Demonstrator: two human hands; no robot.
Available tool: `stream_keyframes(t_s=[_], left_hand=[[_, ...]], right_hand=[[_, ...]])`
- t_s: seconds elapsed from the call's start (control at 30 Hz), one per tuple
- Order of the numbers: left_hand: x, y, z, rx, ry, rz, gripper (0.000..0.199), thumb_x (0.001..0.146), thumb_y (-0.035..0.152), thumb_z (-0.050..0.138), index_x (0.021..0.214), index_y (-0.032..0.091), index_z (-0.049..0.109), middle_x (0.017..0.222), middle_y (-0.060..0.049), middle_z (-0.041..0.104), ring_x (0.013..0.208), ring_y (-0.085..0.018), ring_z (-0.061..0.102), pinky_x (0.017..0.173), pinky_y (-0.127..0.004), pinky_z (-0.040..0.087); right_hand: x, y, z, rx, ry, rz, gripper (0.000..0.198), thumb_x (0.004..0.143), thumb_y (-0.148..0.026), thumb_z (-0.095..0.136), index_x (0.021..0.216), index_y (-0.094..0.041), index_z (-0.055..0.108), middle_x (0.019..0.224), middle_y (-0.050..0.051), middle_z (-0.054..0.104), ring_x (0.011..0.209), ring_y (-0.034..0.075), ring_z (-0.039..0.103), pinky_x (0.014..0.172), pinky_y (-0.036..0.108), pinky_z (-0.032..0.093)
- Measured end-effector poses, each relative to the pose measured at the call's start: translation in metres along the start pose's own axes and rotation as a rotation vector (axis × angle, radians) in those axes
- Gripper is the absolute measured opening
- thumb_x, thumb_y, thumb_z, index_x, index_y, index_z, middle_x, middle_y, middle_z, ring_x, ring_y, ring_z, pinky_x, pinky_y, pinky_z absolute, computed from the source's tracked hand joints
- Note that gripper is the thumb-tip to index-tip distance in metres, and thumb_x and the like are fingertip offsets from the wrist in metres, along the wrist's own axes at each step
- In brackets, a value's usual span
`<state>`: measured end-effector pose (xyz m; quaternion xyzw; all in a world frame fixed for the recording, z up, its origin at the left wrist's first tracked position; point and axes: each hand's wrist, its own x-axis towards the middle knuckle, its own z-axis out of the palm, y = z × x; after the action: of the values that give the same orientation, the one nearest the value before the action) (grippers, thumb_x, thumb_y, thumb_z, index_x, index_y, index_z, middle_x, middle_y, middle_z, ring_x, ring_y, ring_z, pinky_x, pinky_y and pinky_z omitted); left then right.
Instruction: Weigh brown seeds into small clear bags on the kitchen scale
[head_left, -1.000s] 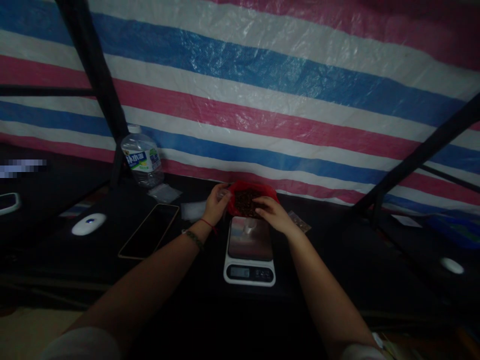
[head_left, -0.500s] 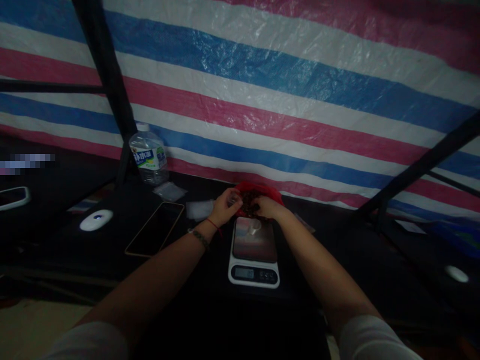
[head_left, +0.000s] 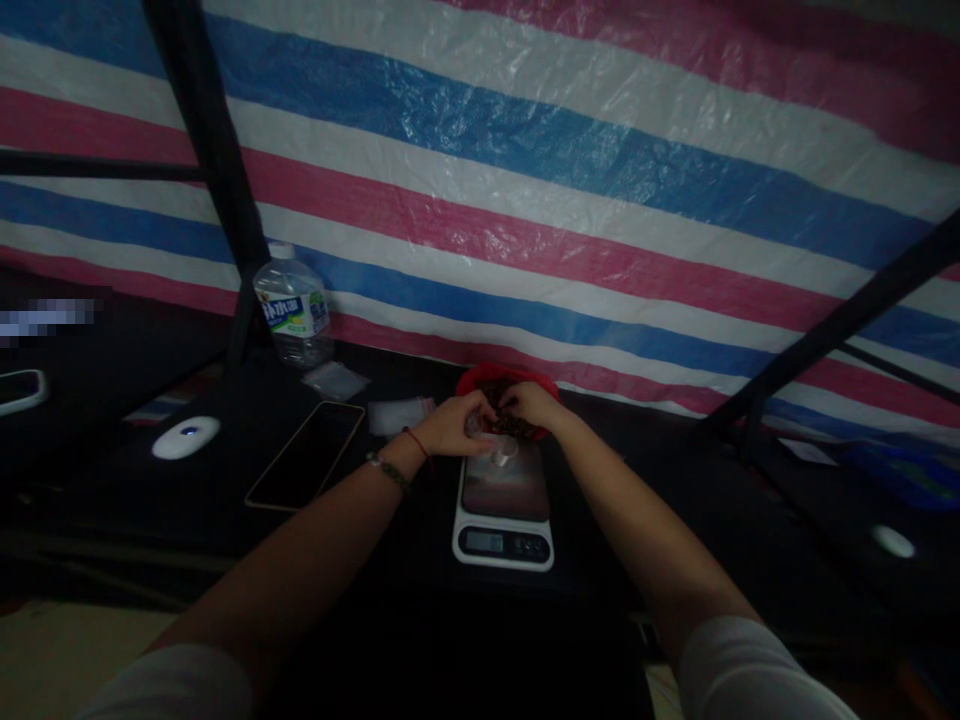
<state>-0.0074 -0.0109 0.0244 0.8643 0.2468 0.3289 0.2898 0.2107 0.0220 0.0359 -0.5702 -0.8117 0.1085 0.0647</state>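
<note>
The fingers of a right hand (head_left: 531, 405) dip, bent downward, into a mass of small brown bits (head_left: 517, 428) in a red container (head_left: 466, 380); whether they pinch any of the bits cannot be told in the dim light. Just beside it, the left hand (head_left: 450, 424) curls thumb and fingers around a clear plastic piece (head_left: 474, 424), gripping it at the near left side of the container. A red cord (head_left: 418, 446) and a beaded bracelet (head_left: 390, 472) circle the left wrist.

Directly below the hands, a small clear cup (head_left: 505, 451) stands on the metal plate of a white kitchen scale (head_left: 504, 545), near the left thumb. The display is lit, its figures too blurred to read. The scale sits on a black worktop (head_left: 705, 500), with the red container just behind it.

To the left of the scale lie a flat clear bag (head_left: 394, 416), a dark-screened phone (head_left: 307, 455) and a white oval device (head_left: 186, 437). Farther back, a second clear bag (head_left: 336, 380) rests at the foot of a labelled plastic bottle (head_left: 294, 310). Behind everything hangs a sheet (head_left: 525, 210) striped in red, white and blue.
</note>
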Motion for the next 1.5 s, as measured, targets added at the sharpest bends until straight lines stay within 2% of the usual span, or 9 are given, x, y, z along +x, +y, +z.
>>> stream_keyframes(t_s=[0.1, 0.2, 0.37, 0.57, 0.7, 0.87, 1.0, 1.17, 1.5], left_hand=[[0.001, 0.006, 0.003, 0.084, -0.105, 0.046, 0.053, 0.057, 0.043, 0.077, 0.102, 0.022, 0.059, 0.097, -0.003, 0.067, 0.085, -0.02, 0.063, 0.073, -0.028, 0.046], [0.002, 0.01, 0.009, 0.161, -0.132, 0.066, 0.065, 0.056, 0.045, 0.077, 0.115, 0.026, 0.057, 0.1, -0.002, 0.068, 0.087, -0.021, 0.064, 0.073, -0.027, 0.045], [0.004, 0.012, 0.018, 0.242, -0.112, -0.008, 0.03, 0.065, 0.044, 0.068, 0.089, 0.026, 0.067, 0.084, 0.0, 0.069, 0.075, -0.019, 0.064, 0.063, -0.025, 0.042], [0.007, 0.004, 0.021, 0.257, 0.055, -0.199, 0.034, 0.069, 0.048, 0.065, 0.093, 0.025, 0.066, 0.084, -0.003, 0.069, 0.074, -0.021, 0.064, 0.06, -0.027, 0.042], [0.008, -0.001, 0.022, 0.267, 0.092, -0.236, 0.034, 0.07, 0.051, 0.064, 0.089, 0.023, 0.066, 0.078, -0.003, 0.067, 0.068, -0.019, 0.062, 0.055, -0.026, 0.04], [0.009, -0.003, 0.023, 0.292, 0.09, -0.234, 0.028, 0.072, 0.049, 0.062, 0.081, 0.023, 0.066, 0.072, -0.001, 0.066, 0.065, -0.018, 0.06, 0.053, -0.026, 0.037], [0.01, -0.003, 0.024, 0.276, 0.097, -0.24, 0.027, 0.071, 0.047, 0.063, 0.081, 0.022, 0.066, 0.075, -0.002, 0.067, 0.066, -0.018, 0.061, 0.054, -0.026, 0.038], [0.01, -0.003, 0.025, 0.267, 0.083, -0.228, 0.027, 0.071, 0.046, 0.063, 0.084, 0.022, 0.067, 0.078, -0.002, 0.068, 0.07, -0.019, 0.063, 0.057, -0.026, 0.041], [0.009, -0.001, 0.025, 0.35, 0.041, -0.245, 0.032, 0.073, 0.049, 0.062, 0.089, 0.022, 0.067, 0.086, -0.003, 0.07, 0.077, -0.02, 0.064, 0.06, -0.026, 0.043]], right_hand=[[-0.005, 0.0, -0.006, 0.073, 0.044, -0.017, 0.025, 0.073, -0.014, 0.063, 0.094, -0.021, 0.073, 0.092, 0.002, 0.073, 0.08, 0.016, 0.065, 0.073, 0.022, 0.047], [-0.011, -0.003, -0.016, 0.145, 0.071, -0.013, 0.021, 0.073, -0.017, 0.065, 0.092, -0.019, 0.073, 0.09, 0.002, 0.073, 0.079, 0.016, 0.065, 0.073, 0.023, 0.048], [-0.024, -0.014, -0.038, 0.264, 0.119, 0.011, 0.02, 0.073, -0.018, 0.065, 0.092, -0.017, 0.073, 0.088, 0.004, 0.072, 0.076, 0.017, 0.065, 0.069, 0.024, 0.048], [-0.039, -0.037, -0.047, 0.345, 0.078, -0.104, 0.018, 0.073, -0.017, 0.065, 0.09, -0.018, 0.072, 0.087, 0.002, 0.072, 0.078, 0.016, 0.065, 0.071, 0.024, 0.048], [-0.039, -0.049, -0.041, 0.253, 0.035, -0.172, 0.016, 0.073, -0.017, 0.066, 0.087, -0.019, 0.073, 0.084, 0.001, 0.071, 0.075, 0.014, 0.064, 0.069, 0.023, 0.046], [-0.035, -0.053, -0.036, 0.148, 0.018, -0.17, 0.017, 0.071, -0.013, 0.065, 0.086, -0.019, 0.071, 0.082, 0.0, 0.069, 0.075, 0.014, 0.062, 0.067, 0.023, 0.045], [-0.032, -0.053, -0.035, 0.125, 0.025, -0.152, 0.02, 0.069, -0.013, 0.066, 0.088, -0.018, 0.067, 0.082, 0.0, 0.068, 0.073, 0.014, 0.061, 0.063, 0.022, 0.043], [-0.029, -0.054, -0.036, 0.064, 0.01, -0.137, 0.014, 0.068, -0.015, 0.068, 0.081, -0.018, 0.066, 0.08, 0.0, 0.067, 0.071, 0.013, 0.06, 0.061, 0.021, 0.04], [-0.028, -0.057, -0.036, 0.059, 0.032, -0.143, 0.008, 0.075, -0.018, 0.064, 0.082, -0.017, 0.067, 0.079, 0.0, 0.067, 0.071, 0.012, 0.058, 0.062, 0.021, 0.039]])
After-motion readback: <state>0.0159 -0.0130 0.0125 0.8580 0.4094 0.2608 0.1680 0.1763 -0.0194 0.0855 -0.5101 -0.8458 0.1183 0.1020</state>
